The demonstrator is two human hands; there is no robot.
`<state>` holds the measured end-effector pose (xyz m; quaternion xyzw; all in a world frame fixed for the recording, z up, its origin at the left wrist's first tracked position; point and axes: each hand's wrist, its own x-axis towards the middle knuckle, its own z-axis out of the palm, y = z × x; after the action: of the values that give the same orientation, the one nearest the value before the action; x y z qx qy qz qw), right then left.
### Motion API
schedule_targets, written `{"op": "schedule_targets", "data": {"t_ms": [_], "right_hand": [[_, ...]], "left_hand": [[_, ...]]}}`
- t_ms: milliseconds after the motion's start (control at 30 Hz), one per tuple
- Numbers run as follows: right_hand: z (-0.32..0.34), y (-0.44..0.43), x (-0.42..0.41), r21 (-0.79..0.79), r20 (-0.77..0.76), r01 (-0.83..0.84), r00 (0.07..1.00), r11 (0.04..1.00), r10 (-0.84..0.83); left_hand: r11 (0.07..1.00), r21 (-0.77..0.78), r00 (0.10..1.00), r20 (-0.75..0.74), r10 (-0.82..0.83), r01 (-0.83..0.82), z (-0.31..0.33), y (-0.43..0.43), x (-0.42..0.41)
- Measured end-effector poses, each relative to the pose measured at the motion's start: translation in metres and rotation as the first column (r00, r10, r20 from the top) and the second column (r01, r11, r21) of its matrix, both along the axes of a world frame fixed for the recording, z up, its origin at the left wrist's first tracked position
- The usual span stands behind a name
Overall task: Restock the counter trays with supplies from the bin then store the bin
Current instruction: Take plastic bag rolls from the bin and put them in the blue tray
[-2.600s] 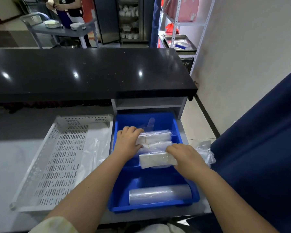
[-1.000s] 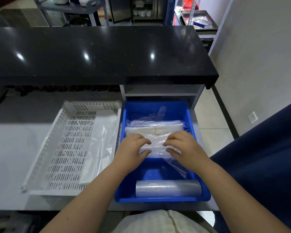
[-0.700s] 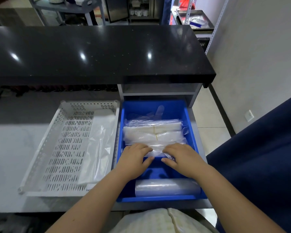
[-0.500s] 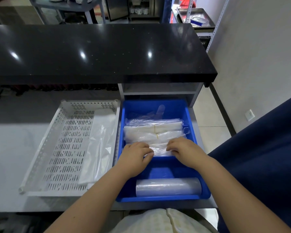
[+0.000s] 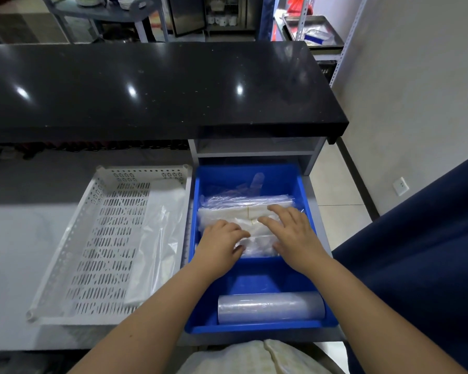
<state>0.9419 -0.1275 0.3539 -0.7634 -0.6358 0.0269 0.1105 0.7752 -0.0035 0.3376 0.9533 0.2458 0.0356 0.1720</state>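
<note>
Grey counter: blue bin holds wrapped packets; left hand grips them, right hand flat atop.

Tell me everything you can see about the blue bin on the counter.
The blue bin is a rectangular, open-topped tub of glossy, hard-looking plastic with sloping walls. It sits upright at the right end of the grey counter, close beside a white perforated tray. Its far half holds stacked white packets in clear wrap. A clear film roll lies crosswise against the near wall, with bare floor between. The left hand and right hand rest on the packets.
</note>
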Motion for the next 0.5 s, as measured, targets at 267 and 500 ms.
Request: {"op": "schedule_targets", "data": {"t_ms": [267, 500], "right_hand": [[-0.005, -0.004, 0.012, -0.047, -0.079, -0.119, 0.990, 0.992, 0.115], [-0.002, -0.001, 0.020, -0.349, -0.226, -0.082, 0.974, 0.934, 0.001]], "left_hand": [[0.995, -0.062, 0.996, -0.037, -0.086, 0.084, 0.000, 0.004, -0.007], [0.992, -0.119, 0.998, -0.051, -0.049, 0.042, 0.008, 0.005, -0.018]]}}
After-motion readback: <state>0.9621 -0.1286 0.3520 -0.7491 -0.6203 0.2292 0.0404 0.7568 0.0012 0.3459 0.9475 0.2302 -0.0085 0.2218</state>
